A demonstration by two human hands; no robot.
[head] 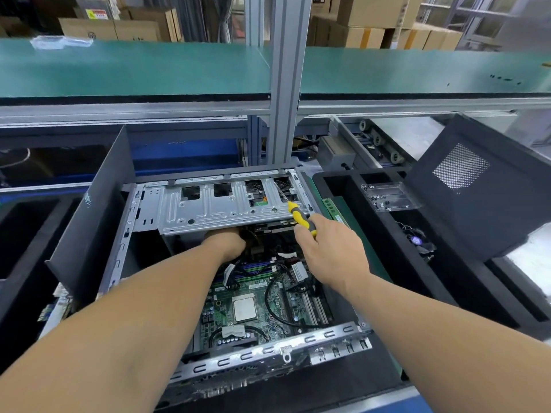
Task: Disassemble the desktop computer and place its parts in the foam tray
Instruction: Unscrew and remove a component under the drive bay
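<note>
The open desktop computer case (125, 234) lies in front of me with its green motherboard (247, 308) exposed. A silver metal drive cage (208, 207) spans the far end of the case. My left hand (226, 242) reaches under the cage's near edge, and its fingers are hidden there. My right hand (331, 251) grips a yellow and black screwdriver (301, 217), whose shaft points up at the cage's far right corner. The black foam tray (351, 192) sits to the right of the case.
In the foam tray lie a clear plastic piece (387, 196), a small fan (417, 241) and a green memory stick (334, 208). A black side panel (477, 186) leans at the right, another dark panel (92, 210) stands at the left. A grey upright post (286, 84) rises behind.
</note>
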